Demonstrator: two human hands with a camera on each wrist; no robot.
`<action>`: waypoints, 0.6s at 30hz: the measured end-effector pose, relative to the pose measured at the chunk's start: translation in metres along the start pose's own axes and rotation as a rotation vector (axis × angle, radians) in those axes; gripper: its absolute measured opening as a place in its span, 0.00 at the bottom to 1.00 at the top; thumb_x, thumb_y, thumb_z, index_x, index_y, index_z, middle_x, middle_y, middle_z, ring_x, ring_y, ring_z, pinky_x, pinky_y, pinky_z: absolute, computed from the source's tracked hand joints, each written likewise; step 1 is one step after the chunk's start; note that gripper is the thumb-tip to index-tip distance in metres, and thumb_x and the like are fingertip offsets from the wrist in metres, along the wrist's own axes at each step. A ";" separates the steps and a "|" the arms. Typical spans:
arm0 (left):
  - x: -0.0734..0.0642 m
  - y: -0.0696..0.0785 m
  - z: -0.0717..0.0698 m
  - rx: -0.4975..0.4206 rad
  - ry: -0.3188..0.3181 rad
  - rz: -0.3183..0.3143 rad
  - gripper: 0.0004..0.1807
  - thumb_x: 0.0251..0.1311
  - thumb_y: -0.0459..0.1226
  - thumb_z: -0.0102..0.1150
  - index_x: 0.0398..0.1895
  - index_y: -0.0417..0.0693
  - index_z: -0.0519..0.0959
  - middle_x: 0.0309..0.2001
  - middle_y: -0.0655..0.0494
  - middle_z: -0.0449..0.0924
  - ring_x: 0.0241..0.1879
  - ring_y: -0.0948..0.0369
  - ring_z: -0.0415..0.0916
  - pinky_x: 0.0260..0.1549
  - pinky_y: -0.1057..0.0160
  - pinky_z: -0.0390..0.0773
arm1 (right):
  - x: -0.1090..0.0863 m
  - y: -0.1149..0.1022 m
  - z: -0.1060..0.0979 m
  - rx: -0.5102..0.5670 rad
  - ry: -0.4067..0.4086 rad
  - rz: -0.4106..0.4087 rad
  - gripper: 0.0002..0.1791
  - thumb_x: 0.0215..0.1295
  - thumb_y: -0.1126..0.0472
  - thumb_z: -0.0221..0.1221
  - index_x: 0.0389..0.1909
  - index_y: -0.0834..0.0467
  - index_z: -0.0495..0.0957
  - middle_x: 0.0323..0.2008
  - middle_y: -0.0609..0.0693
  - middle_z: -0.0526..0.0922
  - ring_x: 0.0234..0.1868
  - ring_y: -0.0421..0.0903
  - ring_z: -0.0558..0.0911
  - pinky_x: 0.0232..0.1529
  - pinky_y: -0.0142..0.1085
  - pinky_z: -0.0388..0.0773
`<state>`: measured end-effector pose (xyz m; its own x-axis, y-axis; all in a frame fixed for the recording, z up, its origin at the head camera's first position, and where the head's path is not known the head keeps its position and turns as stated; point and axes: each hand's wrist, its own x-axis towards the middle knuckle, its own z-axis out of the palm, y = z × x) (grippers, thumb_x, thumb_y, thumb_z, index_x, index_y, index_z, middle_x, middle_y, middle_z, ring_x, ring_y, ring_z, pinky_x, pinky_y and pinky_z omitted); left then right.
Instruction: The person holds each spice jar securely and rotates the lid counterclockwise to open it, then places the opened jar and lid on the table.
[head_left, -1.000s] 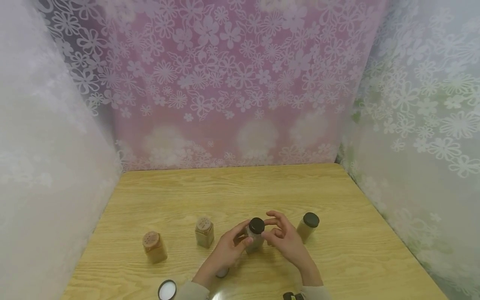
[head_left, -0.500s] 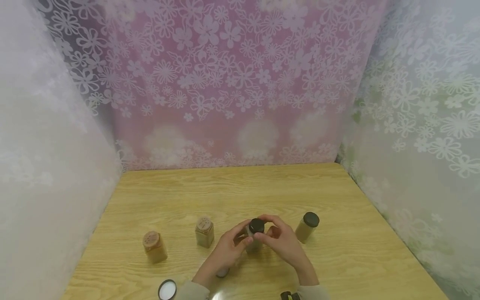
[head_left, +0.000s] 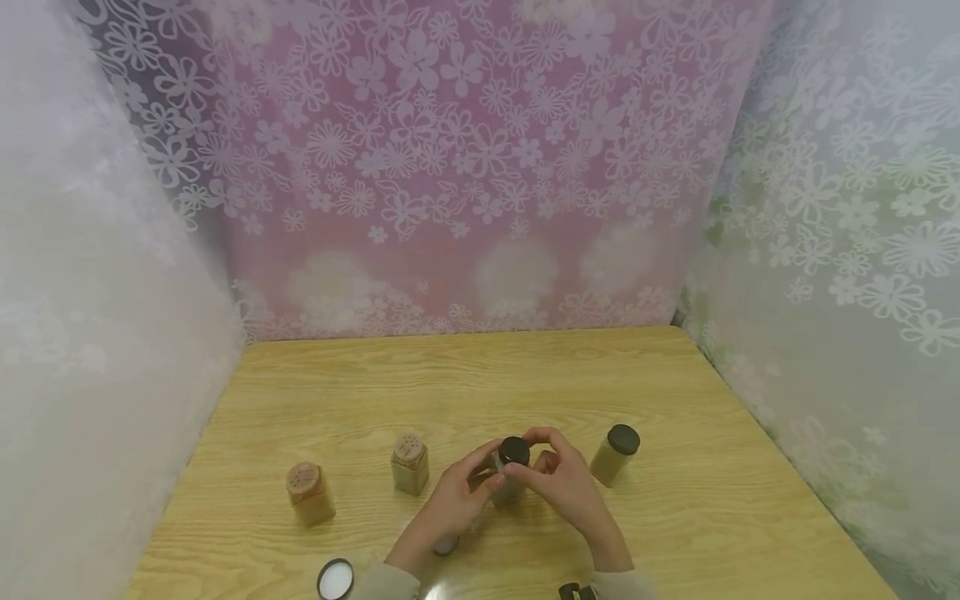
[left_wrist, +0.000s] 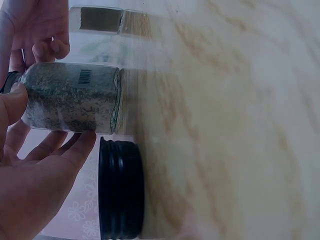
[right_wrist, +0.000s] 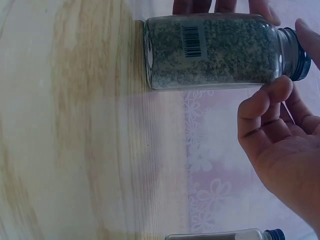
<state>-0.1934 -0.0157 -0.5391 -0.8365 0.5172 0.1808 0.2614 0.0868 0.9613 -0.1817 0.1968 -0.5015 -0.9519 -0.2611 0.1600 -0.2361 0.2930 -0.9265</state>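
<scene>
A glass jar (right_wrist: 215, 52) of green-grey dried flakes, with a barcode on its side, stands upright on the wooden table. My left hand (head_left: 461, 500) holds its body, thumb on the near side and fingers round the other, as the left wrist view also shows. Around the jar's black screw cap (head_left: 514, 450), my right hand (head_left: 570, 492) pinches with thumb and index finger. The cap sits on the jar's neck. In the right wrist view, the other fingers (right_wrist: 252, 107) of that hand are curled below the cap, close to the jar's shoulder.
Right of the hands stands another black-capped jar (head_left: 615, 454). Two shaker jars with pierced tops, one greenish (head_left: 410, 467) and one orange-brown (head_left: 311, 496), stand at left. A white-lined lid (head_left: 334, 579) lies near the front. A black ridged lid (left_wrist: 121, 190) is close by the held jar.
My right hand has moved in from the jar's right side, and its thumb and index finger have closed on the cap. The left hand has kept its hold on the jar.
</scene>
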 end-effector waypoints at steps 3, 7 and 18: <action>0.000 0.000 0.000 0.002 -0.005 0.010 0.31 0.73 0.43 0.53 0.77 0.53 0.59 0.72 0.50 0.65 0.70 0.48 0.66 0.67 0.53 0.69 | 0.000 0.000 0.001 0.003 0.012 0.007 0.23 0.63 0.59 0.68 0.57 0.55 0.72 0.27 0.50 0.74 0.17 0.34 0.67 0.17 0.26 0.69; 0.000 0.000 0.000 0.019 -0.009 0.019 0.31 0.73 0.43 0.52 0.77 0.53 0.58 0.73 0.49 0.64 0.70 0.47 0.65 0.67 0.51 0.69 | -0.001 -0.003 -0.002 0.006 0.003 -0.008 0.22 0.65 0.60 0.66 0.58 0.54 0.74 0.48 0.55 0.77 0.22 0.35 0.72 0.22 0.28 0.73; 0.001 -0.001 0.000 -0.021 -0.002 -0.008 0.32 0.71 0.43 0.54 0.76 0.57 0.60 0.72 0.53 0.66 0.70 0.50 0.66 0.68 0.53 0.68 | -0.001 0.000 -0.005 -0.034 -0.008 -0.087 0.25 0.67 0.61 0.65 0.63 0.57 0.73 0.37 0.56 0.79 0.26 0.37 0.75 0.26 0.31 0.76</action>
<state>-0.1946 -0.0158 -0.5400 -0.8375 0.5185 0.1723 0.2442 0.0732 0.9670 -0.1813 0.2015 -0.4996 -0.9261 -0.2941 0.2361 -0.3241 0.3002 -0.8971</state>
